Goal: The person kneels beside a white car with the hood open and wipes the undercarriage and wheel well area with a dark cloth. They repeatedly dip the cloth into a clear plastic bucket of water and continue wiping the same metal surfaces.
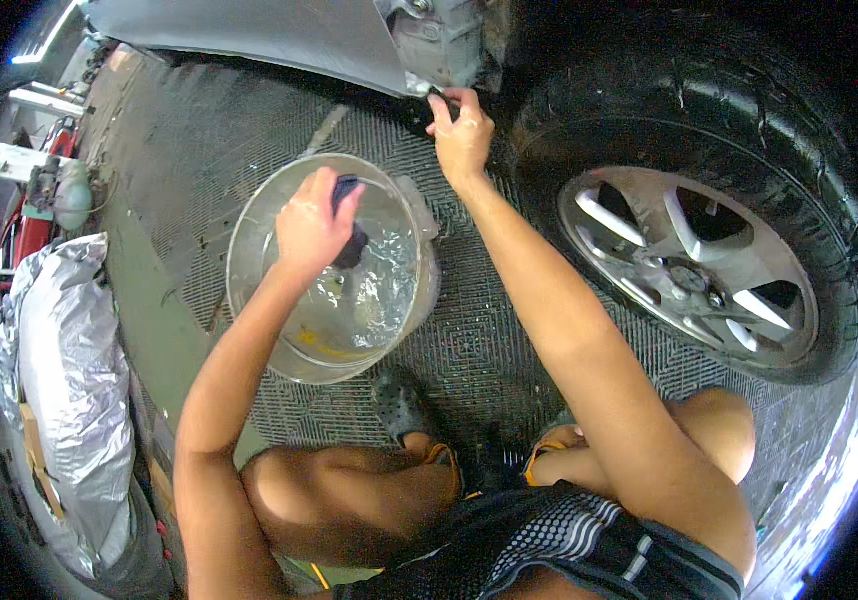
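Observation:
My left hand (307, 222) is closed around a dark cloth (351, 250), held over the mouth of a round, pale translucent bucket (241, 275). Rippling water (384, 270) fills the bucket, and a yellowish patch shows low on its near side. Farther off, my right hand (464, 132) reaches to the lower corner of a grey car body panel (279, 35). Its thumb and fingers are curled together around something small and dark at that corner, which I cannot make out. Wet, whitish spots show on the back of this hand.
A large tyre with a silver spoked wheel (689, 275) stands close on the right of my right forearm. Ribbed dark matting (479, 330) covers the floor. To the left lies a crumpled silver sheet (74, 390), with red equipment (34, 225) beyond it.

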`<state>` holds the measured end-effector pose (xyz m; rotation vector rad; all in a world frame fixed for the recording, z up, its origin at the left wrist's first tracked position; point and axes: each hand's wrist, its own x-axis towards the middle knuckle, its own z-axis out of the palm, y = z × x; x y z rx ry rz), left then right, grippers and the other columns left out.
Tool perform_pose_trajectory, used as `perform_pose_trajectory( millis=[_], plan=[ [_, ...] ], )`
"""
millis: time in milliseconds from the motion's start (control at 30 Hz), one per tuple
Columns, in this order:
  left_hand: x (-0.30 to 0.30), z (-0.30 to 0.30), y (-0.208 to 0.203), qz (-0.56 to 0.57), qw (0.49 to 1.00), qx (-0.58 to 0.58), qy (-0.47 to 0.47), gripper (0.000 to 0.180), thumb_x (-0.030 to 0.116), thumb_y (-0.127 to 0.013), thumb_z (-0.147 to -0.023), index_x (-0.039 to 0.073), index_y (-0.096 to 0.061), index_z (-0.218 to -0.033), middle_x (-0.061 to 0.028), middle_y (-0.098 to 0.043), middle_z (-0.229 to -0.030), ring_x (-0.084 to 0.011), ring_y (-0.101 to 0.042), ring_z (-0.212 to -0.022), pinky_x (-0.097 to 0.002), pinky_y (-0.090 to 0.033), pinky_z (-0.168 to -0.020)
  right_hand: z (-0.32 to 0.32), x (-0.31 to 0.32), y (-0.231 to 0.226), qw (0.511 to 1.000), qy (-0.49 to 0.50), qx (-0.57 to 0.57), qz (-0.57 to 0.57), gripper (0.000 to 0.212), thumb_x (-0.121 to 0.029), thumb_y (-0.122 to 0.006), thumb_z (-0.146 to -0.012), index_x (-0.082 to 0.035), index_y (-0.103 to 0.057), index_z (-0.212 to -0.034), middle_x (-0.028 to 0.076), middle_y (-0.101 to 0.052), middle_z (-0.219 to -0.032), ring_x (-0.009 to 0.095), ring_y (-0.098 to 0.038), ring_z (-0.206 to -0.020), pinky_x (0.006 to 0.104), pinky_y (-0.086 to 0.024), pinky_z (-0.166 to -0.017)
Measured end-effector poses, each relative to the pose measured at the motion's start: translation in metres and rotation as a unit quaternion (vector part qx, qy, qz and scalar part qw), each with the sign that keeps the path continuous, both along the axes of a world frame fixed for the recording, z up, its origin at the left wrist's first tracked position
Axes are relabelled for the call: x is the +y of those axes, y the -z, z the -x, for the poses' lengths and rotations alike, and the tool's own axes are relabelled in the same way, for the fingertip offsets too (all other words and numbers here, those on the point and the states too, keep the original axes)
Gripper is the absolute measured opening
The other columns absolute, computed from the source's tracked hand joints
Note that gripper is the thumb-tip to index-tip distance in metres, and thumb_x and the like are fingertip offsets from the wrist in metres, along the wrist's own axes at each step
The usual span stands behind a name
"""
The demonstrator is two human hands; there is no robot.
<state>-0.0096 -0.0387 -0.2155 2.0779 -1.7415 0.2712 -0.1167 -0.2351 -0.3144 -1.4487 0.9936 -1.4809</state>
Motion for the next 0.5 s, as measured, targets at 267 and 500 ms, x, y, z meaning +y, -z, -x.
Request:
perform_pose_trajectory(
  millis=[267, 500],
  plan=[
    [0.037, -0.004, 0.089, -0.196, 0.978, 0.064, -0.038, 0.033, 0.037, -0.064, -0.091, 0.006, -0.054, -0.099, -0.0189, -0.067, -0.088, -0.042, -0.066, -0.079, -0.0526, -0.052, -0.066, -0.026, -0.027, 0.0, 0.924, 0.125, 0.295, 0.209, 0.019, -0.027, -0.072, -0.086, -0.012, -0.066, -0.096, 0.009, -0.07, -0.076, 0.028, -0.069, -0.06, 0.0392, -0.052, -0.052],
    [0.043, -0.004, 0.1, -0.251, 0.966, 0.055, -0.01, 0.033, 0.037, -0.065, -0.09, 0.007, -0.056, -0.099, -0.0175, -0.067, -0.091, -0.0406, -0.067, -0.081, -0.0513, -0.053, -0.067, -0.01, -0.038, 0.0, 0.898, 0.036, 0.292, 0.326, 0.015, -0.027, -0.071, -0.083, -0.016, -0.062, -0.087, 0.005, -0.068, -0.073, 0.03, -0.067, -0.063, 0.0428, -0.052, -0.053]
  ],
)
